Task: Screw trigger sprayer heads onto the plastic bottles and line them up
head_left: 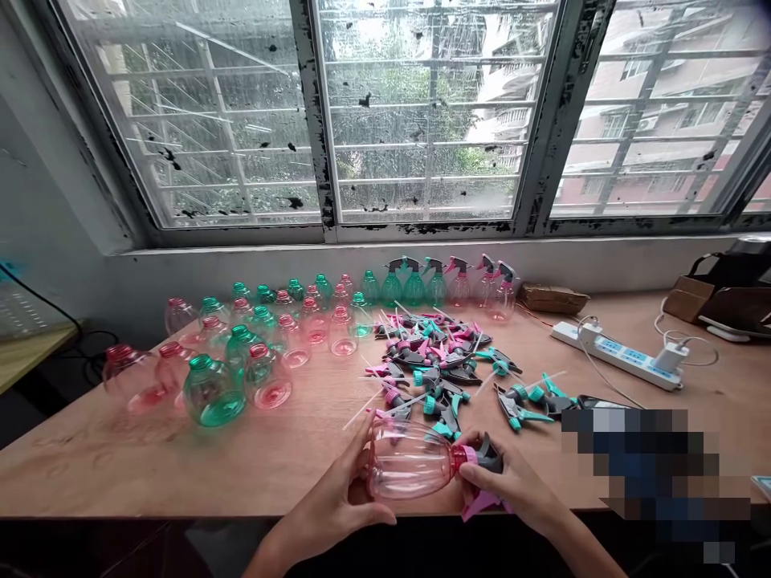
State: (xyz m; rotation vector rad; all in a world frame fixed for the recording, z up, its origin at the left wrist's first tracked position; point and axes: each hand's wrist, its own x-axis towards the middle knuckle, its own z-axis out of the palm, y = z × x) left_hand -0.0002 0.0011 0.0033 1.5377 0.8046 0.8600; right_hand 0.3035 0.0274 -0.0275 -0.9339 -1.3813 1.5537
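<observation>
Pink bottle point(413, 461) sideways, long axis left-right; left grip point(344, 488) cups base, right grip point(511, 474) pinches pink-and-grey spray head point(490, 455) at neck.

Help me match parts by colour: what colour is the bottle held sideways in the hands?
See-through pink; the bottle shows best in the head view.
</observation>
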